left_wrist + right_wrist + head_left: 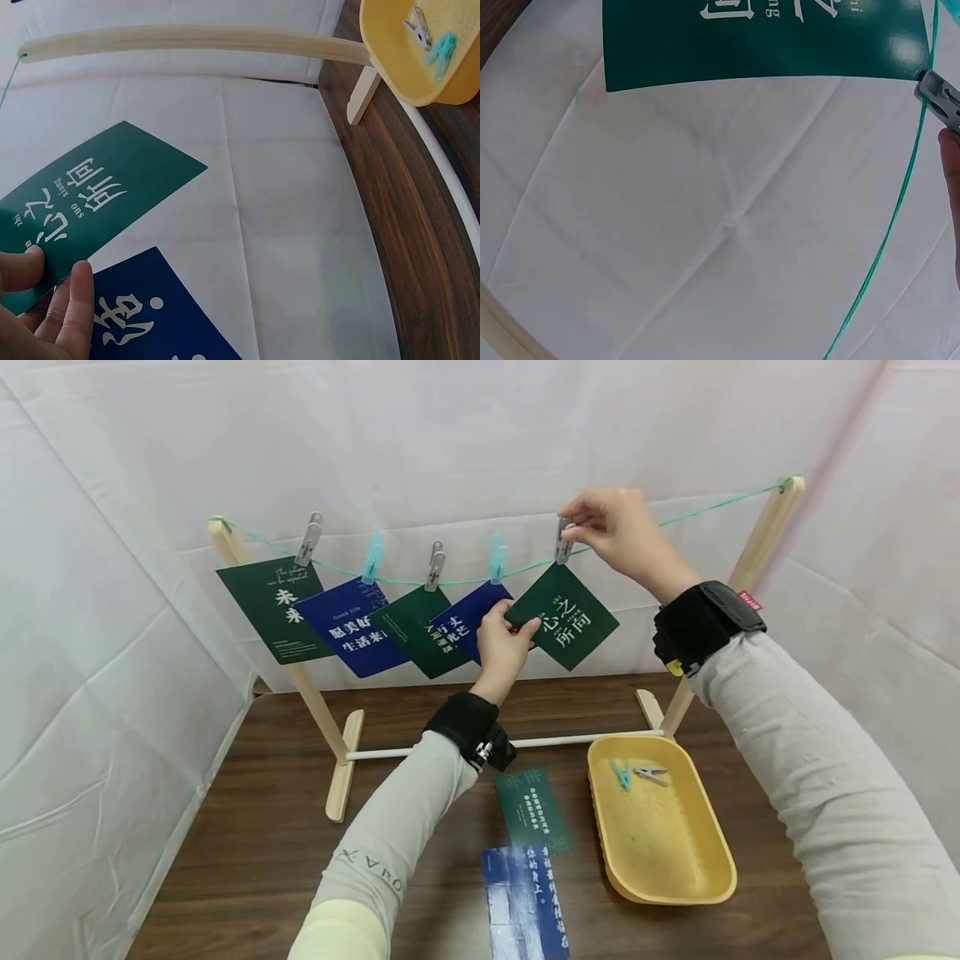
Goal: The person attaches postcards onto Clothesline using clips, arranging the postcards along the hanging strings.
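Observation:
A dark green card [576,625] with white characters hangs by its top corner at the string [705,512]. My left hand [504,647] pinches that card's left corner between thumb and fingers, in front of a blue card [472,610]. Up at the string, my right hand [622,531] pinches a grey clothespin [562,545] between thumb and fingers. In the right wrist view the tip of this clothespin [934,91] sits over the string and the card's corner. Fingers of the left hand [56,311] show at the green card's edge in the left wrist view.
Left along the string, grey and light blue clothespins hold several green and blue cards [360,627]. A wooden stand [765,539] carries the string. On the brown table lie a green card [532,810], a blue card [521,902] and a yellow basket [660,893] with two clothespins.

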### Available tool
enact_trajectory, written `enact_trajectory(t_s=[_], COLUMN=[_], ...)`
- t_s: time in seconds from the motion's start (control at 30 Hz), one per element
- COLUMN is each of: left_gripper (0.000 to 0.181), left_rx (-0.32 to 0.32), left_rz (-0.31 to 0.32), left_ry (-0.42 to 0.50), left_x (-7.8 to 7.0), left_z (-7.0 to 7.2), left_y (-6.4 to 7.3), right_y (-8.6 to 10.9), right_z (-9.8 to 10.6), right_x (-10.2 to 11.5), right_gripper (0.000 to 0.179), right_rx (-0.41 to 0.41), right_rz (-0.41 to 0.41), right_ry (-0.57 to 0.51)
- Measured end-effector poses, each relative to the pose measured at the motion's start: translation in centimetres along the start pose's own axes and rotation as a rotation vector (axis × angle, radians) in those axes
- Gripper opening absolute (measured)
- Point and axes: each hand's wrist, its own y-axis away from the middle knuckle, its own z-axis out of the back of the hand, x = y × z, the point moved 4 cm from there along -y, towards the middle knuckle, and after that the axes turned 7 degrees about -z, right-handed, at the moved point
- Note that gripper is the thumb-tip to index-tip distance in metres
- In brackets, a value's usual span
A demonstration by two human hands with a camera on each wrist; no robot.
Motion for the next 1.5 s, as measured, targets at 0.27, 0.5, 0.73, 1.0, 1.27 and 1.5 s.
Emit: enact_trajectory(t_s=[0.27,0.5,0.73,1.0,1.27,1.5], left_gripper=[0.024,0.026,0.027,0.031,0.028,0.023], left_rx=[-0.007,-0.012,-0.018,0.009,0.082,0.145], left_rz=[-0.001,-0.001,-0.01,-0.039,-0.007,0.064], left_ry=[-0.006,-0.012,-0.016,0.032,0.234,0.313], left_x=[0.0,0.0,0.0,1.1,3.3,4.1], left_z=[0.0,-0.2,-0.4,-0.3,0.4,2.3], left_y=[-0.2,-0.1,-0.2,1.0,4.3,8.7], right_y=[0.0,0.1,0.3,0.4,0.8,1.2], right_z=[0.1,0.1,0.3,0.3,-0.2,-0.5], right_x=[-0.1,0.1,0.4,0.1,-0.3,-0.9], right_gripper=[0.023,0.024,0.027,0.034,0.038,0.047], right_rx=[0.036,0.068,0.097,0.118,0.136,0.146], right_rz=[-0.007,-0.028,-0.065,-0.08,-0.123,-0.147], right_ry=[-0.007,0.017,0.033,0.04,0.026,0.039])
